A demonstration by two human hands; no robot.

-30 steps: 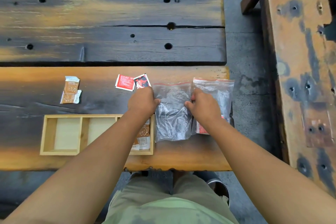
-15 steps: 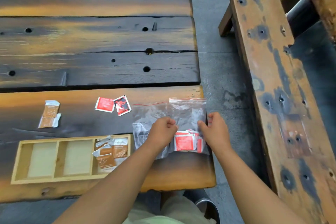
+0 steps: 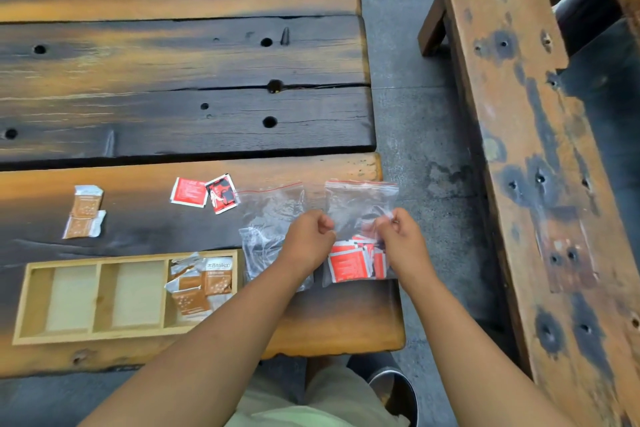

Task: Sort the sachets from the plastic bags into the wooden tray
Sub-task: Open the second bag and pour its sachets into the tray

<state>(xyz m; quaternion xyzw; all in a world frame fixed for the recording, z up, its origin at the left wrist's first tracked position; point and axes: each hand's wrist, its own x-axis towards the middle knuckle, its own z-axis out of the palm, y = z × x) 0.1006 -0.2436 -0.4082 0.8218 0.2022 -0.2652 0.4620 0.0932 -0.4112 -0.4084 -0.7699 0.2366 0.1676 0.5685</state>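
Two clear zip bags lie at the table's right end. The right bag (image 3: 360,204) holds several red sachets (image 3: 349,262); my left hand (image 3: 308,241) and my right hand (image 3: 403,236) pinch it on either side. The left bag (image 3: 266,218) looks empty and lies partly under my left hand. A three-part wooden tray (image 3: 100,298) sits near the front edge; its right compartment holds several brown sachets (image 3: 201,284), the other two are bare.
Two brown sachets (image 3: 83,213) lie on the table at left, two red sachets (image 3: 204,192) behind the tray. The table's right edge is just past the bags. A wooden bench (image 3: 540,163) stands to the right across a concrete gap.
Both hands moved from the left bag to the right bag with red sachets and closed on its sides. The camera view shifted right and back.
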